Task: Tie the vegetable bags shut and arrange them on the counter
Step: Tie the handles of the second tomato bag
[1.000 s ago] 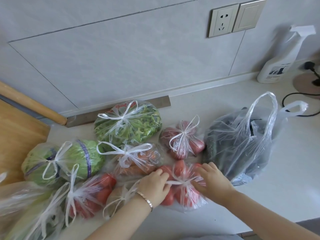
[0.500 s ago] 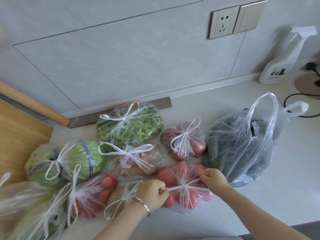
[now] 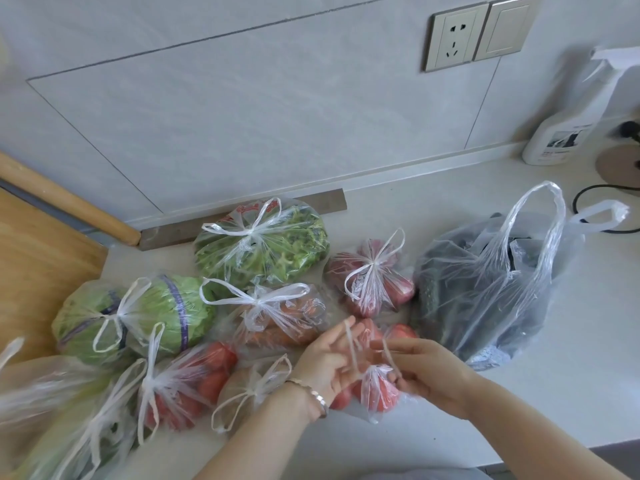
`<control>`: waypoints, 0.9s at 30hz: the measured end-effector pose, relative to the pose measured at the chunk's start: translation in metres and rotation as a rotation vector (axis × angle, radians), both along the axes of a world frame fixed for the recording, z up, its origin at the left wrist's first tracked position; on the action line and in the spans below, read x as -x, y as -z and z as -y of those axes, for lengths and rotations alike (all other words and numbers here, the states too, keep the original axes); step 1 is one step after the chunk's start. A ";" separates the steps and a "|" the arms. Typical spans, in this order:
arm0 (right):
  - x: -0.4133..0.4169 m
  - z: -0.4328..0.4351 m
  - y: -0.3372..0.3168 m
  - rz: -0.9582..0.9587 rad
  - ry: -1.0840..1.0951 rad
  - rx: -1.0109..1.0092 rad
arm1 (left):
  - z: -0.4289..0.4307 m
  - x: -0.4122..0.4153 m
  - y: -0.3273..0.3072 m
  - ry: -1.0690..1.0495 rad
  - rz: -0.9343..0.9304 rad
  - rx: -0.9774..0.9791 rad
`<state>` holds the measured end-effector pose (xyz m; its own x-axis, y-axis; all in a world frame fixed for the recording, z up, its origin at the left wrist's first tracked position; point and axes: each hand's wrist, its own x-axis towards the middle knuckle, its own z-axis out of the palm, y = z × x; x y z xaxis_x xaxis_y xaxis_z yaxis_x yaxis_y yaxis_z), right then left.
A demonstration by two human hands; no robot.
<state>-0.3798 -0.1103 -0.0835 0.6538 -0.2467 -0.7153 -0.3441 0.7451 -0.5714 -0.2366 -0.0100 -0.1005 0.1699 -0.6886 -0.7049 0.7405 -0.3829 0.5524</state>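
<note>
Red tomatoes (image 3: pixel 381 393), orange carrots (image 3: pixel 273 336), purple-banded green cabbage (image 3: pixel 152 306) in clear bags (image 3: pixel 485 289); cream counter (image 3: pixel 536 393).

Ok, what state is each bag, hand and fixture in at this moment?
front tomato bag, neck gathered, no bow yet, strands in the hands
left hand, fingers extended, one strand draped over them
right hand, pinches the other strand
big dark bag, open, handles loose and upright
greens bag, tied in a bow
cabbage bag, tied
carrot bag, tied
wall socket, nothing plugged in
spray bottle, upright

Pale grey tiled wall (image 3: pixel 242 116), socket (image 3: pixel 453 39) and switch (image 3: pixel 507 27) (upper right), white counter (image 3: pixel 588 341), wooden board (image 3: pixel 38 258) left.
</note>
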 end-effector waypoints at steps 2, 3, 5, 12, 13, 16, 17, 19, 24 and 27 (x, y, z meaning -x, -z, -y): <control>-0.006 -0.003 -0.001 0.012 -0.133 0.052 | 0.006 0.010 0.002 0.243 0.206 0.034; -0.008 -0.003 0.000 0.018 -0.158 0.056 | 0.009 0.012 0.001 0.331 0.276 0.055; -0.009 0.000 0.000 0.045 -0.163 0.016 | 0.012 0.007 0.003 0.456 0.419 0.074; -0.002 0.015 0.014 -0.228 -0.138 0.303 | 0.013 0.008 0.005 0.565 0.953 0.077; 0.002 0.022 0.018 -0.283 -0.068 0.278 | 0.010 0.003 0.005 0.546 1.009 0.046; 0.018 0.036 0.033 -0.325 0.159 -0.077 | -0.007 -0.022 0.012 0.452 0.887 -0.116; 0.021 0.035 0.039 -0.324 0.195 -0.130 | -0.009 -0.027 0.012 0.439 0.807 -0.152; 0.021 0.032 0.051 -0.318 0.259 -0.150 | -0.006 -0.029 0.007 0.501 0.738 -0.181; 0.001 0.035 0.056 -0.284 0.401 -0.222 | 0.016 -0.027 -0.013 0.545 0.695 -0.008; -0.012 0.037 0.057 -0.343 0.407 -0.234 | 0.010 -0.024 -0.013 0.318 0.508 0.079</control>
<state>-0.3676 -0.1470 -0.1407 0.2607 -0.2394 -0.9353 -0.1395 0.9493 -0.2819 -0.2130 -0.0205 -0.0873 0.2494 -0.8079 -0.5339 0.2323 -0.4853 0.8429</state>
